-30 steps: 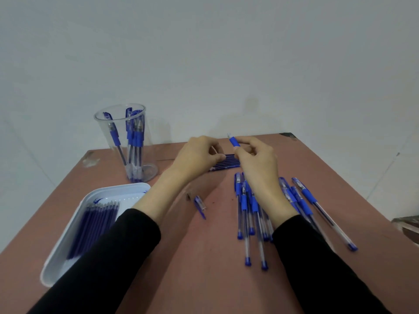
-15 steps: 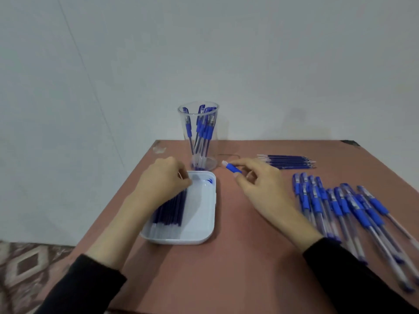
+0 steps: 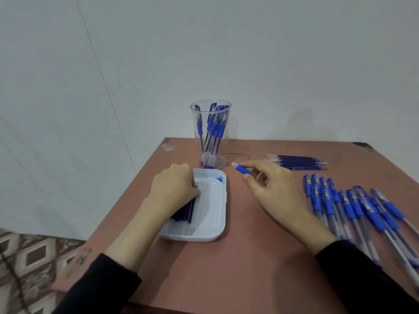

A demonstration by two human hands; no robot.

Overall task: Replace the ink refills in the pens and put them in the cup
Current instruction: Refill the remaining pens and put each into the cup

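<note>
A clear plastic cup with several blue pens stands at the back of the brown table. In front of it lies a white tray of dark blue refills. My left hand is down in the tray, fingers curled over the top ends of the refills; whether it grips one is hidden. My right hand hovers right of the tray and pinches a pen's blue grip section between thumb and forefinger. Several blue pens lie in a row at the right.
A second bundle of refills lies at the back right, beyond my right hand. The table's left edge runs close to the tray, with patterned floor below. A grey wall stands just behind the cup.
My view has swung left. My left hand moved from the centre into the tray of refills. My right hand, still pinching the grip section, moved with it beside the tray.
</note>
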